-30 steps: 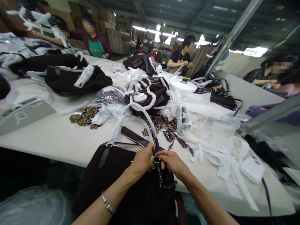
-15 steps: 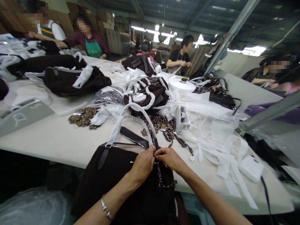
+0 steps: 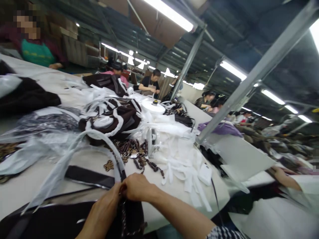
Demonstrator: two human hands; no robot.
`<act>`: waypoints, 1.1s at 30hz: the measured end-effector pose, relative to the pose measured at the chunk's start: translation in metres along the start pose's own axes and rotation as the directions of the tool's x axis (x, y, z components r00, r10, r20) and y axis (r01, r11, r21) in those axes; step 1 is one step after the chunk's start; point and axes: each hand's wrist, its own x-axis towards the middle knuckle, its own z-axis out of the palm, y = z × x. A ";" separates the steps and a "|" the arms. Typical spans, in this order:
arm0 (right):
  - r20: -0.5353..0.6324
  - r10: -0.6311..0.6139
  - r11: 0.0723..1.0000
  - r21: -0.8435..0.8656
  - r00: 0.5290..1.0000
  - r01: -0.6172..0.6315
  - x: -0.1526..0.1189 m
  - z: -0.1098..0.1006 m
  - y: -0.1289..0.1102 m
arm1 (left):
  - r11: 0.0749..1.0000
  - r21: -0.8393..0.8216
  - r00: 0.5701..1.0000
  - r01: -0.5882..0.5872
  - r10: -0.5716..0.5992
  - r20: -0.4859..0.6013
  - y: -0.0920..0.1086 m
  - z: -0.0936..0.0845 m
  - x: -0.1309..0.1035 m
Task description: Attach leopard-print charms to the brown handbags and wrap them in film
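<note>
White strips point(image 3: 188, 179) lie beside braided charms point(image 3: 131, 149), which wrapped handles point(image 3: 59, 171) partly hide.

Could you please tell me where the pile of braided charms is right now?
In the head view, the charms lie left of centre on the table, just beyond the right hand, with white strips to their right.

Bag factory workshop, by appearance: several dark bags point(image 3: 131, 116) and white wrapping strips point(image 3: 188, 182) crowd the tabletop point(image 3: 87, 159). Beyond the tabletop, co-workers point(image 3: 151, 84), one in a green apron point(image 3: 37, 54). Above it, fluorescent tubes point(image 3: 169, 14) under a high, metal-framed roof point(image 3: 224, 43).
</note>
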 end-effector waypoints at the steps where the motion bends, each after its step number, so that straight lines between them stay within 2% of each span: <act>1: 0.019 -0.026 0.998 -0.054 0.999 0.027 0.002 -0.002 0.000 | 1.000 -0.015 1.000 -0.006 0.006 0.024 -0.007 0.005 0.005; 4: 0.075 -0.098 0.980 -0.165 0.992 0.110 0.005 -0.004 -0.001 | 0.999 -0.050 1.000 -0.012 0.013 0.027 -0.021 0.015 0.015; 7: 0.109 -0.155 0.960 -0.219 0.982 0.176 0.004 0.003 -0.001 | 0.998 -0.060 1.000 0.012 -0.012 0.007 -0.026 0.016 0.017; 11: 0.035 -0.244 0.923 -0.299 0.969 0.243 -0.001 0.018 0.001 | 0.999 -0.040 0.999 -0.034 0.033 -0.035 -0.022 0.007 0.015; 16: -0.154 -0.264 0.896 -0.406 0.952 0.183 -0.014 0.027 0.006 | 0.997 0.025 0.996 -0.073 0.072 0.052 -0.007 -0.012 0.017; 21: -0.176 -0.252 0.893 -0.421 0.952 0.159 -0.023 0.030 0.013 | 0.992 0.073 0.993 -0.099 0.094 0.070 0.009 -0.022 0.025; 26: -0.193 -0.268 0.899 -0.402 0.944 0.173 -0.026 0.031 0.014 | 0.993 0.093 0.993 -0.072 0.062 0.104 0.014 -0.017 0.027; 33: -0.195 -0.236 0.925 -0.346 0.952 0.158 -0.027 0.029 0.013 | 0.995 -0.044 0.993 -0.086 0.089 0.080 0.000 -0.005 0.036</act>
